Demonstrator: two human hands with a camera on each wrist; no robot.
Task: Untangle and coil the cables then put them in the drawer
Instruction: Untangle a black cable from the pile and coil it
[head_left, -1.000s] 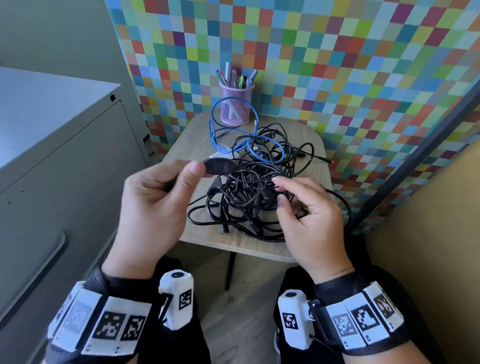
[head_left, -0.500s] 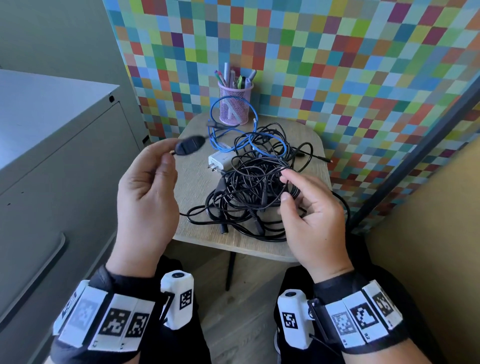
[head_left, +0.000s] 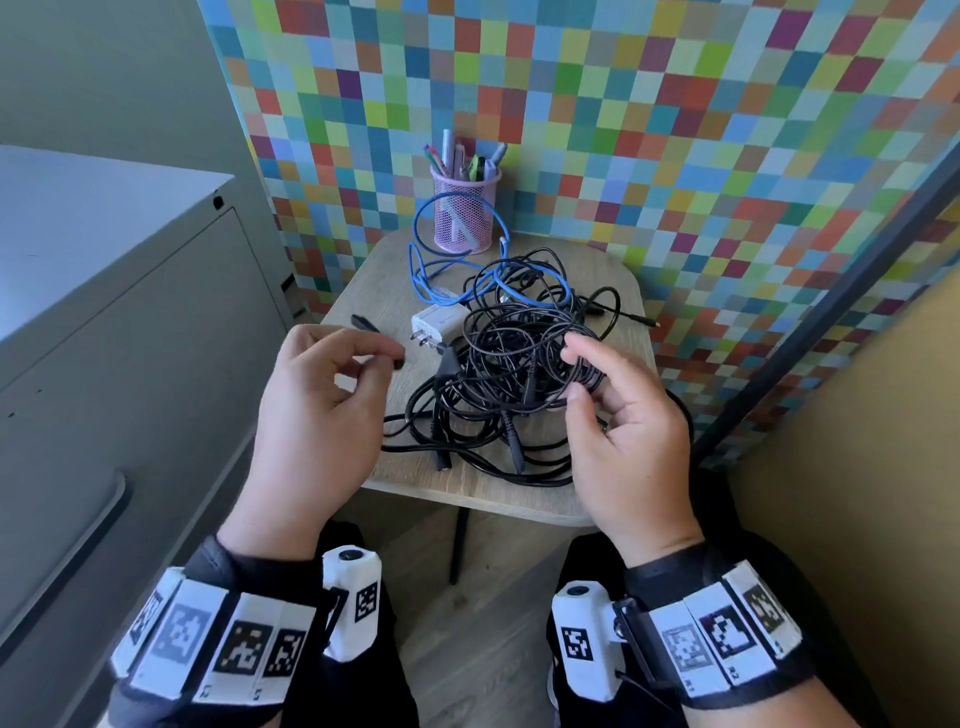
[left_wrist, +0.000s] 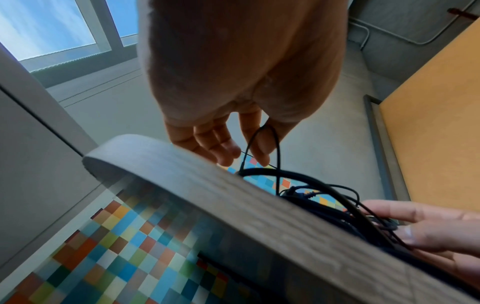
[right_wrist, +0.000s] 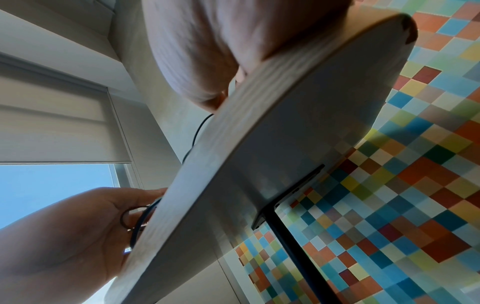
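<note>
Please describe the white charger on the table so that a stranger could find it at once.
Look at the small wooden table before the chequered wall. Between the blue cable and the black cable tangle lies the white charger. It alone is a white block with metal prongs.

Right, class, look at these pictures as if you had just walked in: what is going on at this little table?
A person sits at a small wooden table working on a tangle of black cables. The left hand pinches a thin black cable drawn out of the pile; the right hand holds a bunch of strands at the tangle's edge. A blue cable, a white charger and a pink pen cup lie behind. Nothing is coiled yet.
</note>
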